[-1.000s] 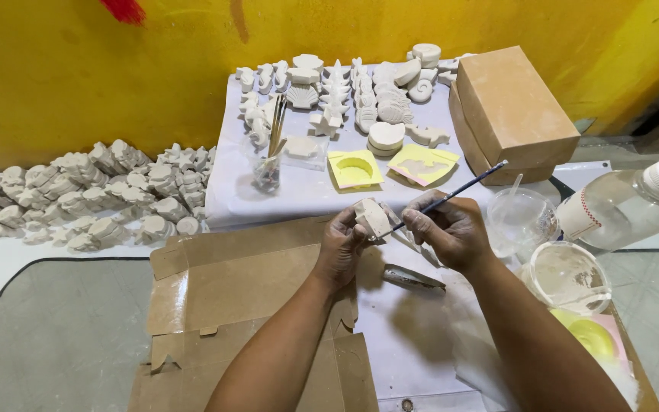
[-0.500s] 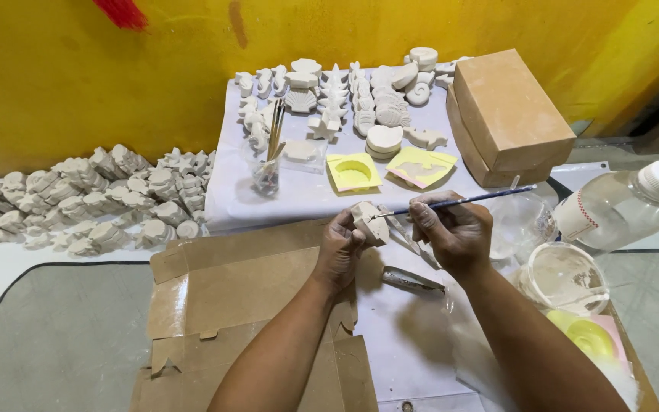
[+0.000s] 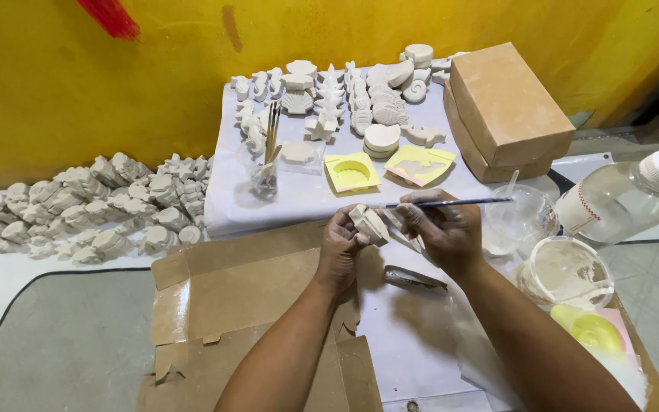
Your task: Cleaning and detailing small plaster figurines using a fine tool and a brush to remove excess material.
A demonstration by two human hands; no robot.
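Your left hand [image 3: 342,248] is closed around a small pale plaster cast [image 3: 369,223], holding it up over the flattened brown cardboard sheet [image 3: 230,290]. Just beside it, your right hand [image 3: 440,229] pinches a thin dark-handled paintbrush [image 3: 451,202] lying nearly level, its tip touching the cast. Below your hands a grey metal tool [image 3: 413,278] rests on the white surface. Beyond them, rows of white plaster figures [image 3: 345,99] cover a pale cloth, with two yellow moulds [image 3: 352,172] near its front edge and a closed brown cardboard box [image 3: 505,107] to the right. A clear plastic bottle with a white cap [image 3: 623,198] lies at far right.
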